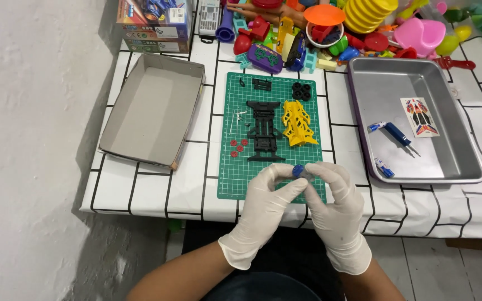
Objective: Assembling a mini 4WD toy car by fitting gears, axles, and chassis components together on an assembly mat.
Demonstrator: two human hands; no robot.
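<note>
Pinched between gloved fingertips at lower centre of the frame: a small blue part, held from both sides. Closed narrowly on it from the left, the left hand in a white glove; closed on it from the right, the right hand, likewise gloved, fingers curled in tight. Just under the hands, the near edge of a green cutting mat. Higher on the mat, at frame centre, a black toy car chassis lying flat, with a yellow car body shell just beside it on the right. Left of the chassis, small red gears and a few tiny metal pieces. Near the mat's upper edge, four black tyres in a cluster. To the right of the mat, a metal tray holding a sticker sheet and a blue screwdriver. To the left, an open cardboard box. Along the top of the frame, a heap of colourful plastic toys. Underneath all, a white tablecloth with black grid lines.
</note>
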